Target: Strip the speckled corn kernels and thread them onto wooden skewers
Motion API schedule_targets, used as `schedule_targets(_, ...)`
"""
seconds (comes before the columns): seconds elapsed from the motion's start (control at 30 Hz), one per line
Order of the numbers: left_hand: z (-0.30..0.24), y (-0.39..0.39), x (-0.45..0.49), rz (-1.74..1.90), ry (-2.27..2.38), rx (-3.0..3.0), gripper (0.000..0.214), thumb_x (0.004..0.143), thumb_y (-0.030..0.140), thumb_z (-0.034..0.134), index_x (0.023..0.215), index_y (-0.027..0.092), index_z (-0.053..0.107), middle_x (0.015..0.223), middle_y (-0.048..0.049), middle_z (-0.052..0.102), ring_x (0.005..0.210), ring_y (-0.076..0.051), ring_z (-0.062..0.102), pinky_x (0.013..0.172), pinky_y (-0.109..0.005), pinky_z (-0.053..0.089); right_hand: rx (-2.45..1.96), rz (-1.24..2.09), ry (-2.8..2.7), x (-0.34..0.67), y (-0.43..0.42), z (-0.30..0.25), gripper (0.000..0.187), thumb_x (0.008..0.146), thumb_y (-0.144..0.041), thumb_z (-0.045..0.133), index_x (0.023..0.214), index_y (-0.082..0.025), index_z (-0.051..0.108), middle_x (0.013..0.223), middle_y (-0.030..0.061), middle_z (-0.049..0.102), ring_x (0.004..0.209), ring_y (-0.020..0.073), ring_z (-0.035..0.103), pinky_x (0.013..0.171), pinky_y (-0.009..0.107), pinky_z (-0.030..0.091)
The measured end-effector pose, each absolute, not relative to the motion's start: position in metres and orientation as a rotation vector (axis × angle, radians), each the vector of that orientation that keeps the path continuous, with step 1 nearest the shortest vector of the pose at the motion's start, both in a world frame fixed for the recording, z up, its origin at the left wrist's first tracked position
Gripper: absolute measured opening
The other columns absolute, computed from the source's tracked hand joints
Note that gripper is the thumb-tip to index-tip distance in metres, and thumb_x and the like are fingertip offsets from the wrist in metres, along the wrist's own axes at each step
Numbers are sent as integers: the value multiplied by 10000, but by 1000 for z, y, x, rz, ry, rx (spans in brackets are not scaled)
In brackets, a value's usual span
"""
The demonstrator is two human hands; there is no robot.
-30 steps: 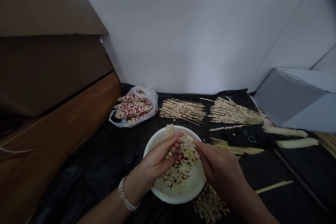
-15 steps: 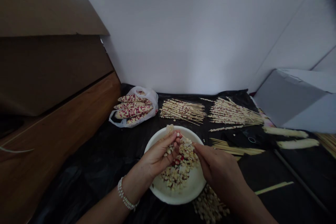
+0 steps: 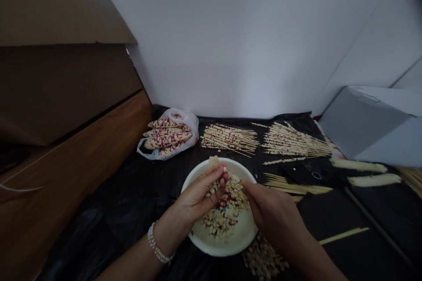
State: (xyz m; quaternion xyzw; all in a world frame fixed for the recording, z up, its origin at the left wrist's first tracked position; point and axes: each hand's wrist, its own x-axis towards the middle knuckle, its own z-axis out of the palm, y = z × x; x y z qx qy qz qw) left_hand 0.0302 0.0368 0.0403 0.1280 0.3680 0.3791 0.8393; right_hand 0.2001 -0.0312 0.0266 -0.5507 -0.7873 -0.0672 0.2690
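Over a white bowl (image 3: 244, 237) of loose corn kernels (image 3: 219, 224), my left hand (image 3: 201, 193) is closed around several kernels and pinches one between thumb and fingertip. My right hand (image 3: 272, 206) grips a thin skewer (image 3: 233, 177) that points left, with kernels threaded on it. The skewer's tip meets the pinched kernel or comes very close; I cannot tell which. A pale cob piece (image 3: 213, 160) shows just beyond my left fingers. Red and green patches of the bowl's bottom show between the kernels.
Speckled corn cobs (image 3: 168, 140) lie in a plastic bag (image 3: 191, 125) at the back left. Two piles of threaded skewers (image 3: 227, 138) rest by the wall. Bare skewers (image 3: 296, 186), stripped cobs (image 3: 374, 180) and a white box (image 3: 369, 127) are on the right. More kernels (image 3: 263, 259) lie below the bowl.
My right hand has shifted slightly left, bringing the skewer closer to the kernel in my left fingertips. The left hand has stayed nearly still.
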Motion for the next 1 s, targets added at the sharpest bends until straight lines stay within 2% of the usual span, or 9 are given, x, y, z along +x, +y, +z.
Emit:
schedule_targets(0.17,36,35,29,776,749,360,205,737,76,697,934,134,710,898,-57,695,783,-83,642,712,-142,517,-1495,-182,-2103,198,-32,29,296,820,-102,389,958,-186,638,803,46,713,622,167,660,525,270,466)
schedule_targets(0.37,37,39,29,812,736,278,162,781,99,661,921,164,708,817,-47,705,705,-95,636,618,-180,547,-1484,-156,-2061,198,-34,31,279,830,-109,393,947,-189,633,839,57,716,674,167,668,582,268,486)
schedule_targets(0.5,41,41,31,808,734,238,167,808,112,631,961,142,691,965,-67,708,729,-77,639,656,-151,536,-1484,-123,-2104,199,-32,29,276,845,-132,402,999,-187,625,849,55,716,673,166,668,586,265,487)
schedule_targets(0.73,41,38,33,839,772,231,196,789,109,654,982,133,674,1027,-66,704,919,-128,650,795,-196,537,-1575,-81,-2111,196,-33,27,266,844,-134,395,933,-198,638,793,41,710,637,168,658,545,258,445)
schedule_targets(0.9,39,36,34,844,779,272,194,785,109,656,976,139,672,1049,-83,696,1034,-168,624,821,-227,543,-1594,-37,-2094,195,-33,24,259,843,-135,383,869,-202,632,817,44,714,654,165,662,559,262,444)
schedule_targets(1.0,39,36,34,834,773,263,176,790,104,649,962,125,675,1067,-99,689,1050,-180,618,852,-241,536,-1598,-64,-2090,195,-33,23,276,843,-137,385,919,-200,642,820,46,717,630,171,659,530,269,435)
